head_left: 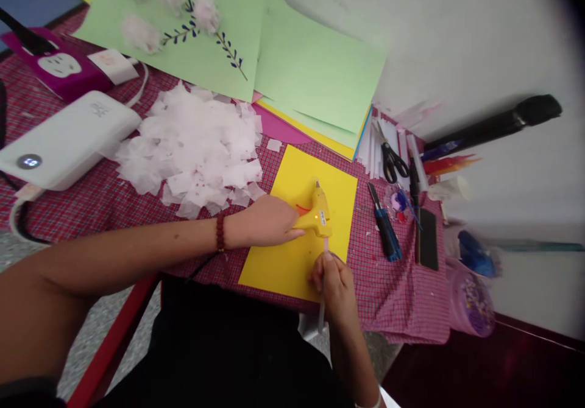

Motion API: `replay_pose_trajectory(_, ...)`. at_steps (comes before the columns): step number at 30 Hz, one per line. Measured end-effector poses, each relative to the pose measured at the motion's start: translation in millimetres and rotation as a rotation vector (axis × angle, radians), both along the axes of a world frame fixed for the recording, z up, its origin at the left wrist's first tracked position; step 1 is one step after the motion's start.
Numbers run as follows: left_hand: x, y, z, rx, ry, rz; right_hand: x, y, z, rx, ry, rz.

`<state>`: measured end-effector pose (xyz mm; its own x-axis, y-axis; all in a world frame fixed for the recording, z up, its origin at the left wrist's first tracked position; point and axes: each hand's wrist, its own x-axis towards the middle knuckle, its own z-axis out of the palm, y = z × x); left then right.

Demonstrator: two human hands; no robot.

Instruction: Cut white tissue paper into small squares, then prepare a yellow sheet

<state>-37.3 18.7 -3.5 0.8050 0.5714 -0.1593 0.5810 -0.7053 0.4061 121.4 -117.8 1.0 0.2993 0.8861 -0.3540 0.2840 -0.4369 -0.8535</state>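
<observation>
My left hand [269, 221] is wrapped round the handle of a yellow hot glue gun [321, 214], whose nozzle points away from me. A small orange light glows on the gun's body. Below it, my right hand [336, 283] pinches a long translucent glue stick [322, 310]. The top of that stick meets the back end of the gun. Both hands are over a yellow sheet of paper [283, 265] on the checked tablecloth. Left of the sheet lies a big heap of white tissue paper squares [196, 140].
Green cards [315, 67], one with pink tissue flowers, lie at the back. A white power bank [68, 140] and a purple power strip [68, 67] are at the left. At the right are a utility knife [386, 228], scissors [392, 161] and a pink tub [470, 304].
</observation>
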Motion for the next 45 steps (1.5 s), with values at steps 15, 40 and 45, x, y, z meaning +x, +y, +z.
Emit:
replay_pose_trajectory(15,-1,-3,-1.1,0.025,0.001,-0.007,4,-2,-5.7,0.019,0.036,-0.021)
replay_pose_trajectory(40,-3,-11,-0.4,0.041,-0.001,0.04,-1,-7,-2.7,0.018,-0.101,-0.021)
replay_pose_trajectory(45,-3,-10,0.2,0.052,0.015,0.018,-2,-7,-5.5,0.024,-0.098,-0.014)
